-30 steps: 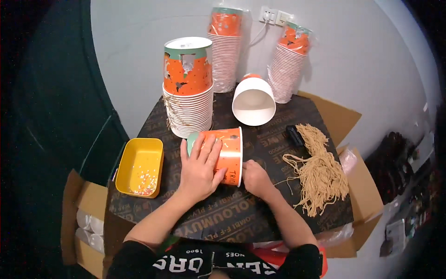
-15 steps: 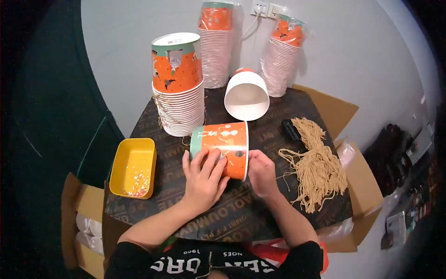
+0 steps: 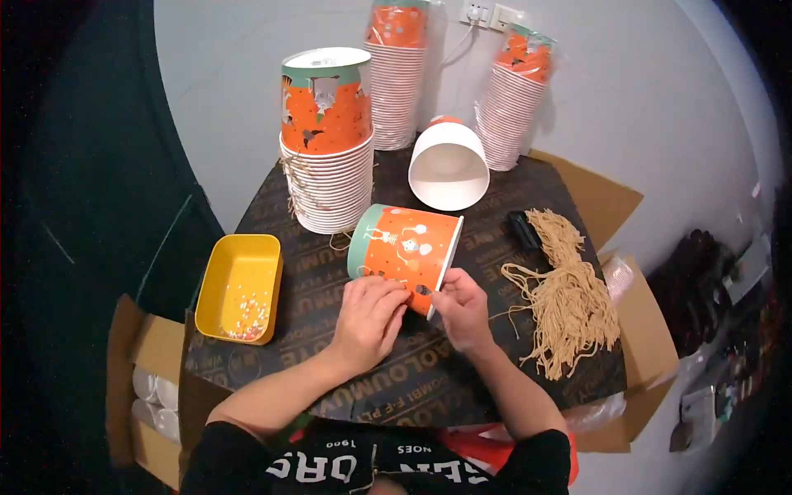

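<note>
Two bare hands grip one orange paper cup [image 3: 406,250] lying on its side on a dark printed tabletop [image 3: 429,371]. The left hand [image 3: 369,320] has its fingers curled over the cup's near side, and the right hand [image 3: 464,309] pinches the cup's white rim at its lower right edge. The cup's green-banded base points left and its mouth points right. Just behind the cup, to the left, stands a tall stack of matching orange cups [image 3: 327,140]. Behind the cup to the right, a single cup [image 3: 449,167] lies tipped over, showing its white inside. Further behind are two more cup stacks in clear wrap [image 3: 398,74] [image 3: 511,99] against the wall. Left of the cup sits a yellow tray [image 3: 240,288] with small beads. Right of the cup lies a bundle of tan strings [image 3: 568,301].
</note>
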`<state>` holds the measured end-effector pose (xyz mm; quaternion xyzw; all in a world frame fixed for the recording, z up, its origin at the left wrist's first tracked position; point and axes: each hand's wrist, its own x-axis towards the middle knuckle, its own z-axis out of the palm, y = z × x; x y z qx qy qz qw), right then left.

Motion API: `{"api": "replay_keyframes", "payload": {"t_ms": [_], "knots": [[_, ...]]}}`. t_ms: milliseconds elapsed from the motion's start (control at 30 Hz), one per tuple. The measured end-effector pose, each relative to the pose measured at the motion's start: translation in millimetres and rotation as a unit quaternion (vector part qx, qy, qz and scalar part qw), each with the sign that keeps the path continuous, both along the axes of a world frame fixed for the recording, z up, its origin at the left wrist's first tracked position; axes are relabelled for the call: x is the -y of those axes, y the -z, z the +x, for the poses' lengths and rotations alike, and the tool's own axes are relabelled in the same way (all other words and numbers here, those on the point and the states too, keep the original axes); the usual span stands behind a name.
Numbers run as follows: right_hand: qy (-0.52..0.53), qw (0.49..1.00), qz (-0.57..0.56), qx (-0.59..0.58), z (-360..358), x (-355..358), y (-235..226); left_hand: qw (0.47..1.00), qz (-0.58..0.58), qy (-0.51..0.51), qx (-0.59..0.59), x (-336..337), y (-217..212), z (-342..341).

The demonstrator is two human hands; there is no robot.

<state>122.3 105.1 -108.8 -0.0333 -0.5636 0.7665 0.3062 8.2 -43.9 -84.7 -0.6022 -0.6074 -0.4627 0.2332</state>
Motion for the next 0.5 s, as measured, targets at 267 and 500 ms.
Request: {"api": "replay_keyframes", "payload": {"t_ms": [267,500], "knots": [[-0.025,0.999,0.021,0.028,1,12,0,0.992,0.054,0.058,0.096,-4,5,-3],[0.003,0.995,0.093,0.040,-2,19,3,0.994,0.037,0.039,0.097,-3,6,-1]]}}
